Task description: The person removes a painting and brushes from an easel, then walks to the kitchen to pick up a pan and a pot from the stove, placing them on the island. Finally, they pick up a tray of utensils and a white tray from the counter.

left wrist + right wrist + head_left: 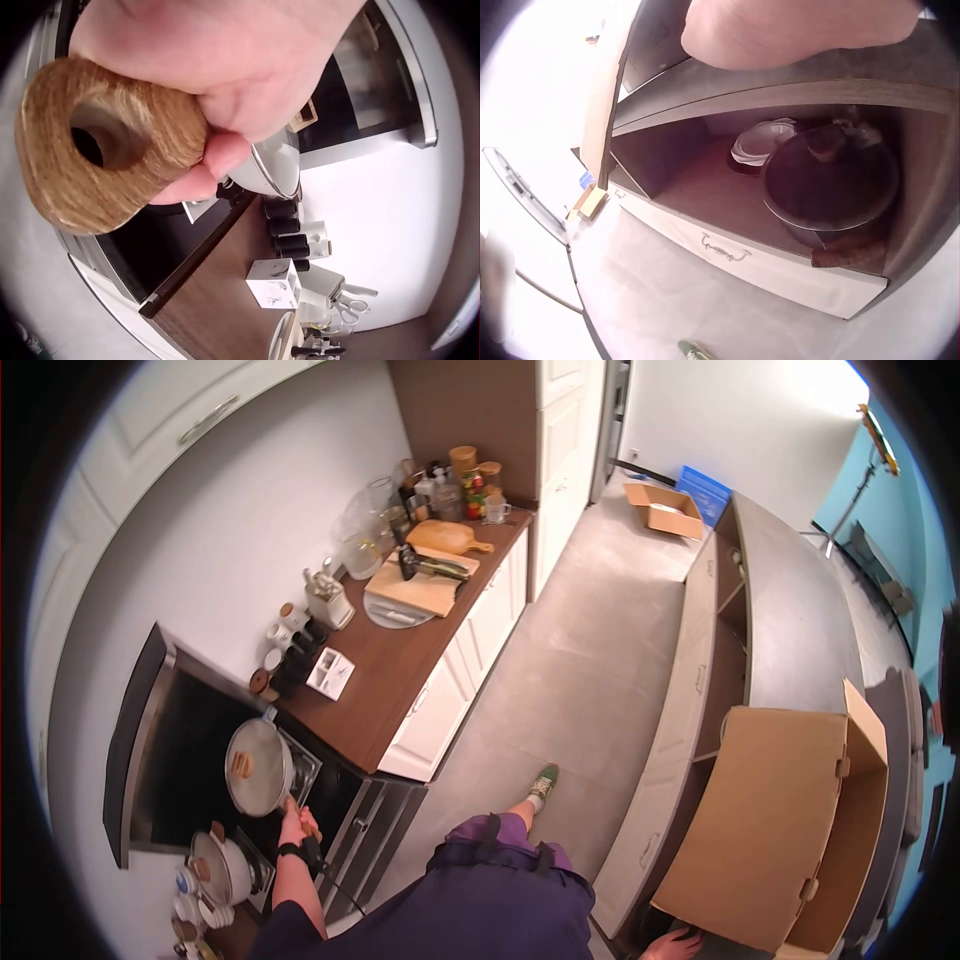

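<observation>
My left hand [297, 826] grips the wood-look handle [171, 124] of a frying pan [268, 797] over the stove. A pale lid [266, 745] with a wooden knob covers the pan. In the left wrist view the handle's end, with its round hole, juts out of the fist, and the pan's light side shows behind the fingers. At the bottom edge of the head view, my right hand [672, 945] is beside a large cardboard box [765, 810] on the island counter. The right wrist view shows only part of that hand [795, 30] above the counter edge; its fingers are out of sight.
A lidded pot [232, 865] stands on the stove beside the pan. Cutting boards [420, 585], a knife block [328, 600] and jars line the brown worktop [385, 680]. An open island shelf holds a dark lidded pot [832, 184] and white dishes [761, 142].
</observation>
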Action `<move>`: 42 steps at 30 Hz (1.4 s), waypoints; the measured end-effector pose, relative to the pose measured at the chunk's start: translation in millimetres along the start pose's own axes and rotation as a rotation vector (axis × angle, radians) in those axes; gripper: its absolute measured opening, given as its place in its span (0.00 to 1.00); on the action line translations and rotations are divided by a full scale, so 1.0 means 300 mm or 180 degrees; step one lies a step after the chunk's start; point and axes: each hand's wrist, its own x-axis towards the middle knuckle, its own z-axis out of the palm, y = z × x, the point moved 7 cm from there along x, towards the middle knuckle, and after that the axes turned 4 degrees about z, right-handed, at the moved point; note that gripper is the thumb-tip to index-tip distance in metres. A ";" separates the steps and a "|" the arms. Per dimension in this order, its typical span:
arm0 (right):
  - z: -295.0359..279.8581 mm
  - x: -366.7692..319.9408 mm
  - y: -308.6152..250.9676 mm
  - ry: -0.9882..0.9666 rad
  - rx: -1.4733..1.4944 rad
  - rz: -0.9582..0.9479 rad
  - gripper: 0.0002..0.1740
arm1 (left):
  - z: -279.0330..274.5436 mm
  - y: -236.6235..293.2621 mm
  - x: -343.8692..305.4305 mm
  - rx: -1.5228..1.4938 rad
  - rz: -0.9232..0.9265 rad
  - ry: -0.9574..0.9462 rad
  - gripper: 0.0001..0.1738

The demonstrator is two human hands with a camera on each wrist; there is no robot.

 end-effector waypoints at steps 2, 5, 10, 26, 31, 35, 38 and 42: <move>0.006 -0.008 0.005 0.0073 -0.0037 -0.0081 0.20 | 0.010 -0.007 -0.020 -0.0088 -0.0069 0.0026 0.31; 0.001 -0.014 -0.008 0.0199 -0.0092 -0.0156 0.20 | 0.020 -0.001 -0.040 0.0011 0.0082 0.0072 0.31; -0.015 -0.025 -0.055 0.0093 -0.0001 -0.0147 0.20 | 0.041 0.002 -0.072 0.0094 0.0034 0.0016 0.29; 0.010 -0.019 0.007 0.0205 -0.0121 -0.0061 0.19 | 0.024 -0.006 -0.041 -0.0202 -0.0097 0.0004 0.28; 0.006 -0.015 0.011 -0.0002 -0.0092 0.0108 0.20 | 0.027 0.001 -0.045 -0.0167 -0.0076 0.0091 0.28; 0.017 -0.013 0.018 -0.0066 -0.0066 0.0161 0.20 | 0.022 -0.001 -0.037 -0.0193 -0.0112 -0.0111 0.28; 0.028 -0.017 0.031 -0.0028 -0.0119 0.0185 0.20 | 0.029 0.000 -0.046 -0.0143 -0.0121 -0.0112 0.28; 0.031 -0.014 0.035 -0.0045 -0.0135 0.0159 0.21 | 0.020 -0.002 -0.021 -0.0095 -0.0093 -0.0032 0.29</move>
